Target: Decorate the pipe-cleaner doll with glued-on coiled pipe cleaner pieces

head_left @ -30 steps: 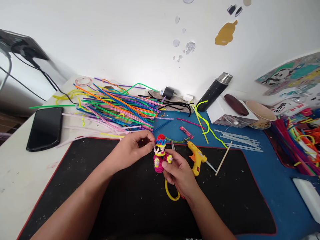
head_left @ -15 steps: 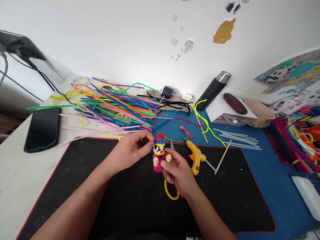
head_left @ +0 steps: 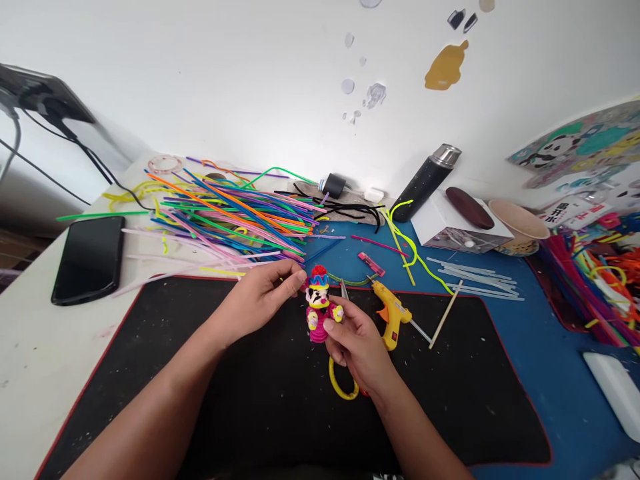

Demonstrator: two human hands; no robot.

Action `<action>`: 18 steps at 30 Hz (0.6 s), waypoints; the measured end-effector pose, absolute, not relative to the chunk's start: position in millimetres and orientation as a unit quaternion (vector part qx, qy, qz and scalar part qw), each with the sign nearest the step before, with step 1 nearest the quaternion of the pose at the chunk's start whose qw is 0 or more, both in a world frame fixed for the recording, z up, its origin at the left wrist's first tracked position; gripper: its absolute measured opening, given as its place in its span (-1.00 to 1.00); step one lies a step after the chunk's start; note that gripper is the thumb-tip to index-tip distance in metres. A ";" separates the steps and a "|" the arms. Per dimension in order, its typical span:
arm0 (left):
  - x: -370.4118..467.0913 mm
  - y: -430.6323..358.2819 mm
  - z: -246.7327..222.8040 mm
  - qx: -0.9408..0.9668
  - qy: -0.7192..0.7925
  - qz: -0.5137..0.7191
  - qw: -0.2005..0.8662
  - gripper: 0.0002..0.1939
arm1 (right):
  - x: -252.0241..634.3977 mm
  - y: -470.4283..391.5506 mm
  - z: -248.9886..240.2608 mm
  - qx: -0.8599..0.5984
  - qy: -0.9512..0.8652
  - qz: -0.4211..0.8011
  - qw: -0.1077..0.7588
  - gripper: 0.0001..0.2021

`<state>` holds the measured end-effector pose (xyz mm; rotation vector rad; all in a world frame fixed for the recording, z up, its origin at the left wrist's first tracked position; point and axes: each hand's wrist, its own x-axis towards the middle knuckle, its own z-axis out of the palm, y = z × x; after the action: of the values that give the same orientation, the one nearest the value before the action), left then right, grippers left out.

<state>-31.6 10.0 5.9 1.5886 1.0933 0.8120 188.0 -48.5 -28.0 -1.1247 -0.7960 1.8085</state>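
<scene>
A small pipe-cleaner panda figure (head_left: pixel 319 320) stands upright in my right hand (head_left: pixel 361 343). It has a magenta body, a white and black face, yellow-edged arms and a blue hat topped with red. The thumb of my right hand presses its lower body from the side. My left hand (head_left: pixel 264 297) is pinched at the left of the hat, where a bit of magenta shows by the fingertips; what they grip is too small to make out. Scissors (head_left: pixel 341 390) with a yellow handle lie under my right hand, partly hidden by it.
A yellow glue gun (head_left: pixel 393 313) and a thin wooden stick (head_left: pixel 445 315) lie right of my hands on the black mat (head_left: pixel 260 407). Loose pipe cleaners (head_left: pixel 235 213) spread behind, near a phone (head_left: pixel 89 260). A black flask (head_left: pixel 425 183) and glue sticks (head_left: pixel 477 277) are further right.
The figure has turned slightly, its face now more toward me. My left fingers have shifted a little at the hat's side. My right hand keeps its hold.
</scene>
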 end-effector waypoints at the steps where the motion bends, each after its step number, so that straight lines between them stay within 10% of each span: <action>1: -31.6 10.3 5.4 0.656 0.456 0.334 0.500 -0.56 | 188.0 -48.4 -28.1 -0.449 -0.317 0.721 0.421 -0.56; 18: -35.1 15.5 4.5 0.632 0.483 0.337 0.503 -0.49 | 188.5 -48.2 -28.8 -0.443 -0.316 0.721 0.429 -0.56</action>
<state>-35.1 15.5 4.5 1.5273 1.1652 0.8141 188.5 -48.2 -28.8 -1.1069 -0.7880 1.7999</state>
